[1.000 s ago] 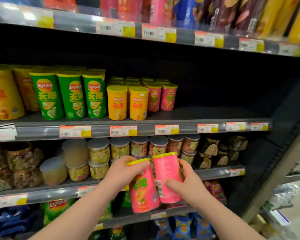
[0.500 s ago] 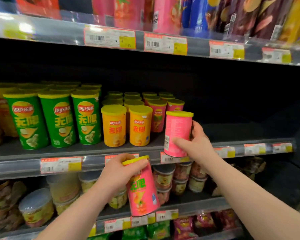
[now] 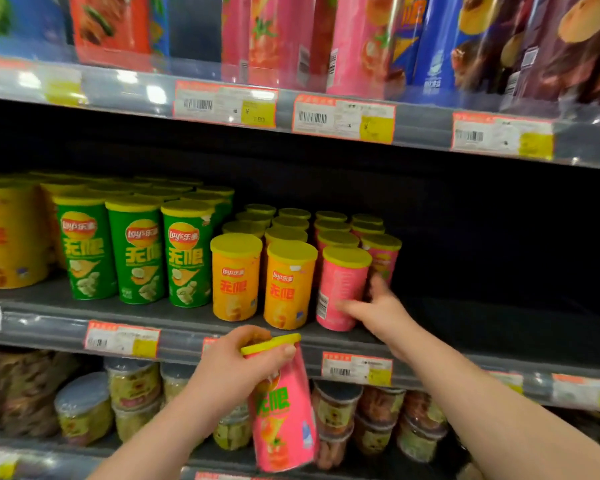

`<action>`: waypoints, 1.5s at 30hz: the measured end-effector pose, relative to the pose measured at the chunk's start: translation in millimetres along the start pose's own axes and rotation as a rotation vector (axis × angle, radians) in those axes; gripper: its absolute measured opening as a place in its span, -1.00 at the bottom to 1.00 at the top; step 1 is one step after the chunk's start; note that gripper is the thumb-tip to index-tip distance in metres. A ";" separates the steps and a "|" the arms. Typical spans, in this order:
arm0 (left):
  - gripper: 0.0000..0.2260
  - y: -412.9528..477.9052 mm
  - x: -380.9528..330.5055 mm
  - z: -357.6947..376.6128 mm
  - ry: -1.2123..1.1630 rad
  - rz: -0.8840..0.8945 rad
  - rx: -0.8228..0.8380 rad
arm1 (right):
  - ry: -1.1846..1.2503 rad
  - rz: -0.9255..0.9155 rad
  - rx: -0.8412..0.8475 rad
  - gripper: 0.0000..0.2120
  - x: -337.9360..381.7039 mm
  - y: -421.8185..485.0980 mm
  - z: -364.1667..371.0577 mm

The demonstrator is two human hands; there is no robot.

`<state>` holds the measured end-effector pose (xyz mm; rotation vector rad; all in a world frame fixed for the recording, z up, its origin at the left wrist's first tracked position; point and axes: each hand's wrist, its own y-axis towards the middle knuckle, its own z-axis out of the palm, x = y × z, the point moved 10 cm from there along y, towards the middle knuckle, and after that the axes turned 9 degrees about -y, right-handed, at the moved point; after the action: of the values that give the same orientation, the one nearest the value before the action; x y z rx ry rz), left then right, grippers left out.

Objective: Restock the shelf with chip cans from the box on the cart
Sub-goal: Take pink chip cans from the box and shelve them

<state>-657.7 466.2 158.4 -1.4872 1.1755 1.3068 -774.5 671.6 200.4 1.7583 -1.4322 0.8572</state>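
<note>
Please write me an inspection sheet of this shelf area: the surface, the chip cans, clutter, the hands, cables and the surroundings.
Surface: grey shelf with price tags on its front edge.
Job's things: one pink can stands upright at the shelf front, right of two orange cans; a second pink can is held tilted below the shelf edge.
Clutter: nothing seen.
Hands: left hand grips the second pink can at its lid; right hand, blurred, fingers spread, touches the standing can.
Cables: nothing seen.
Surroundings: green cans and yellow cans at the left; bags on the shelf above; lidded jars below.
</note>
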 end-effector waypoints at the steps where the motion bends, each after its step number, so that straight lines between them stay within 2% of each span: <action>1: -0.32 -0.6 0.4 1.8 -0.007 -0.004 -0.013 | -0.033 -0.004 0.019 -0.32 0.4 1.2 0.7; 6: -0.32 -2.7 5.9 7.1 0.015 -0.025 -0.065 | -0.122 -0.015 0.019 -0.18 1.3 6.9 3.8; 9: -0.29 -2.8 2.9 8.3 0.006 -0.030 -0.077 | -0.137 -0.008 0.079 -0.20 -0.4 11.2 9.1; 11: -0.34 -2.3 0.4 9.8 -0.018 -0.029 -0.085 | -0.158 -0.021 0.089 -0.18 0.5 12.1 8.1; 15: -0.48 -0.2 -1.1 14.9 -0.032 -0.027 -0.094 | -0.185 -0.046 0.029 -0.01 1.8 12.2 2.3; 19: -0.40 2.2 -3.6 19.4 -0.028 -0.011 -0.080 | -0.211 -0.004 0.128 -0.04 -7.8 13.5 11.6; 22: -0.33 2.5 -3.9 20.6 -0.024 -0.011 -0.064 | -0.219 -0.006 0.076 0.01 -5.9 14.1 6.6; 24: -0.36 2.7 -3.6 21.3 -0.030 -0.017 -0.053 | -0.203 -0.003 0.057 0.06 -3.7 13.2 5.3; 28: -0.42 3.7 -2.3 23.2 -0.040 -0.028 -0.036 | -0.144 0.018 0.139 -0.06 -4.9 13.3 15.3; 32: -0.40 4.9 -2.4 23.1 -0.040 -0.033 -0.029 | -0.143 0.020 0.108 -0.21 -3.8 14.4 13.1; 35: -0.48 4.4 -3.3 23.9 -0.040 -0.032 -0.023 | -0.144 0.025 0.097 -0.21 -3.5 15.4 13.8; 45: -0.49 4.6 -3.2 23.8 -0.045 -0.034 -0.011 | -0.186 0.080 0.045 -0.27 -3.0 29.9 14.8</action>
<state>-667.8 488.4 158.4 -1.4717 1.1119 1.3188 -803.5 656.4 193.3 1.8653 -1.6250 0.7886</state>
